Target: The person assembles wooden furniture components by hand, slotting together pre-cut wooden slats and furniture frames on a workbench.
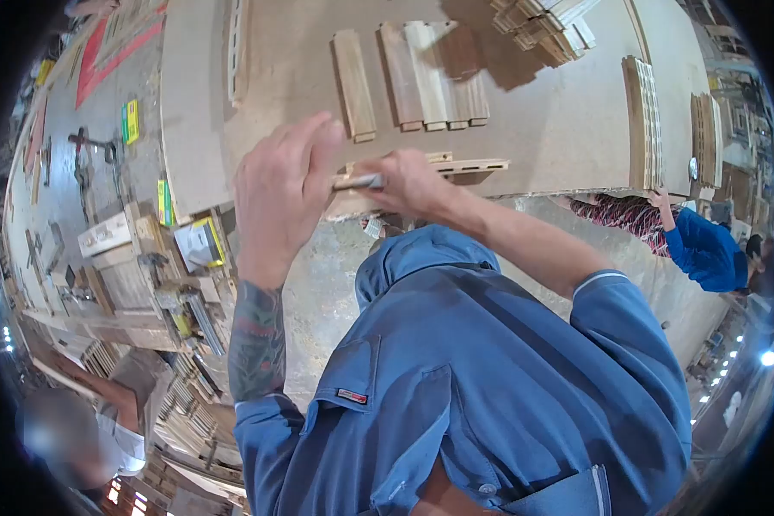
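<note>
Shirt [525,361]: ours is blue, pale-edged at the sleeve
Left forearm [258,340]: ours has a dark tattoo with reddish patches
Tag [352,396]: red, black and white
Table [292,52]: tan
Slats [402,77]: pale cream to reddish brown
Co-worker's top [705,249]: blue
Co-worker's legwear [615,222]: dark red, white-patterned

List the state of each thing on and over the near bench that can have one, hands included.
Left hand: open, fingers raised; contact with the tool unclear.
Right hand: closed on the small tool.
Small tool: held, roughly level.
Slotted strip: lying near the bench edge, partly hidden.
Single board: flat, apart from the others.
Board group: flat, side by side.
Wood pile: stacked unevenly.
</note>
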{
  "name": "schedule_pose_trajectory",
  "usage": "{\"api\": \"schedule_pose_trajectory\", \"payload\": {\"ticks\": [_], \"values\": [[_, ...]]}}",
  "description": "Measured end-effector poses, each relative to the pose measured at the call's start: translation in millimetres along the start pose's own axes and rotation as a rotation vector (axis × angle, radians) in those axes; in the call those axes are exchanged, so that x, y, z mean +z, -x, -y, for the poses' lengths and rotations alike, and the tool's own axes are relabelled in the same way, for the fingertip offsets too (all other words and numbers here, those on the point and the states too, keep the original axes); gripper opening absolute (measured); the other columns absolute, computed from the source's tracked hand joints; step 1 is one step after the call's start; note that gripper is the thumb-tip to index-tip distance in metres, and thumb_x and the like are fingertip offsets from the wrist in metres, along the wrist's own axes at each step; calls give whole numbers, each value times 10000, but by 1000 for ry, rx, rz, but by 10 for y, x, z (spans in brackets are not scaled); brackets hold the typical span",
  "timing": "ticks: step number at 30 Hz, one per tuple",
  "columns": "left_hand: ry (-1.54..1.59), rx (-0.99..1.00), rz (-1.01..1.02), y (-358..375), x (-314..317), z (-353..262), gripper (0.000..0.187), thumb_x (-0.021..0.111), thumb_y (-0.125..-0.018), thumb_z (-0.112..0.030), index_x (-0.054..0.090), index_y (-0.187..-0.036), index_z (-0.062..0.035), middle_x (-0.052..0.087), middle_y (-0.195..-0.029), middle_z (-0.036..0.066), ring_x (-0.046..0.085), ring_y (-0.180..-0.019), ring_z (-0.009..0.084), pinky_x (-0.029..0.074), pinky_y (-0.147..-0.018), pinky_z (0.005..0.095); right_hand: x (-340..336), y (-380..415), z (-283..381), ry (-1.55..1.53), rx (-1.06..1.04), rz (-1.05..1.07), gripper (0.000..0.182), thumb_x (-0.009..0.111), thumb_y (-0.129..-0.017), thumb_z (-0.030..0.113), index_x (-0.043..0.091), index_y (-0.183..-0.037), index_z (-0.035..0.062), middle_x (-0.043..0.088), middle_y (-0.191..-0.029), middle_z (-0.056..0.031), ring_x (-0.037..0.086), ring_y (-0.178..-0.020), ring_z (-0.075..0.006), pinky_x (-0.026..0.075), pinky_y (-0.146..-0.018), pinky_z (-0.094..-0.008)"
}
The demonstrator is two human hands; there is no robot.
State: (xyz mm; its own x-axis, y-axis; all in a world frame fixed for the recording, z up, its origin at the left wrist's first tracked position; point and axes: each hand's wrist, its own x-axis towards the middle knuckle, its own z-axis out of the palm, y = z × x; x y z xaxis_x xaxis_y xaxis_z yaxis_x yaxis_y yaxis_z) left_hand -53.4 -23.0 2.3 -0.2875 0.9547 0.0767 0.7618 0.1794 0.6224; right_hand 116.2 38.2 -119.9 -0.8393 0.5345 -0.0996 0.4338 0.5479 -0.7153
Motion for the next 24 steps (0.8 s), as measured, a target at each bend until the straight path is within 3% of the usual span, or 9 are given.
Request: {"api": "schedule_pose_trajectory", "payload": {"ticks": [5, 11, 14, 15, 17, 18, 21, 22, 24], "values": [[-142, 256, 90, -149, 261, -470, 385, 513, -986, -401, 699, -1139, -101, 690, -937, 124, 636, -902, 312, 460, -858, 424, 121, -34, -19, -176, -69, -75, 140, 689, -765, 182, 677, -893, 125, 647, -691, -161, 656, -687, -393, 520, -615, -498], [-397, 181, 276, -169, 412, -556, 398, 550, -956, -441, 700, -1084, -96, 682, -878, 103, 605, -807, 308, 449, -834, 430, 126, -52, -258, -388, -179, -254, 183, 679, -764, 166, 665, -932, 95, 677, -812, -158, 661, -784, -390, 526, -661, -486], [-323, 157, 297, -12, 427, -676, 393, 561, -951, -440, 700, -1100, -105, 690, -887, 111, 610, -817, 307, 446, -835, 423, -546, -303, -810, 11, 26, 441, 244, 662, -835, 182, 685, -1063, 99, 688, -1059, -157, 644, -1030, -347, 514, -853, -475], [-333, 159, 306, -23, 421, -667, 393, 561, -951, -440, 700, -1100, -105, 690, -887, 111, 610, -817, 307, 446, -835, 423, -444, -432, -1404, -8, 9, 64, 287, 585, -882, 207, 688, -1144, 151, 705, -1058, -124, 685, -904, -329, 537, -805, -460], [-424, 209, 250, -25, 379, -588, 389, 567, -950, -440, 717, -1077, -104, 693, -852, 125, 619, -797, 314, 458, -796, 417, -1113, -977, -1729, 200, 346, 174, 300, 564, -874, 168, 666, -1155, 147, 692, -1062, -137, 662, -1028, -314, 535, -865, -450], [-435, 199, 251, -36, 356, -580, 389, 567, -950, -440, 717, -1077, -104, 693, -852, 125, 619, -797, 314, 458, -796, 417, -1037, -1129, -2206, 299, 327, -84, 343, 604, -871, 233, 616, -1201, 142, 637, -1180, -181, 651, -1044, -338, 530, -889, -450], [-360, 70, 325, -74, 255, -574, 384, 565, -956, -422, 733, -1027, -85, 675, -752, 142, 628, -716, 339, 476, -715, 424, -1180, -1365, -2633, 441, 400, 44, 738, 692, -843, 490, 399, -1474, 243, 220, -1581, -178, 221, -1403, -541, 258, -1151, -577], [-343, 44, 315, -52, 251, -555, 375, 562, -960, -414, 739, -1000, -85, 657, -704, 144, 626, -672, 345, 475, -661, 428, -1195, -1313, -2604, 579, 302, -72, 704, 735, -835, 446, 468, -1431, 184, 409, -1493, -182, 404, -1347, -436, 354, -1113, -517], [-322, -9, 297, -47, 262, -512, 370, 559, -963, -405, 744, -974, -85, 638, -655, 147, 623, -627, 351, 473, -608, 431, -1291, -1322, -2590, 570, 254, 53, 694, 749, -779, 511, 541, -1357, 188, 401, -1482, -141, 335, -1375, -429, 277, -1133, -541]]}}
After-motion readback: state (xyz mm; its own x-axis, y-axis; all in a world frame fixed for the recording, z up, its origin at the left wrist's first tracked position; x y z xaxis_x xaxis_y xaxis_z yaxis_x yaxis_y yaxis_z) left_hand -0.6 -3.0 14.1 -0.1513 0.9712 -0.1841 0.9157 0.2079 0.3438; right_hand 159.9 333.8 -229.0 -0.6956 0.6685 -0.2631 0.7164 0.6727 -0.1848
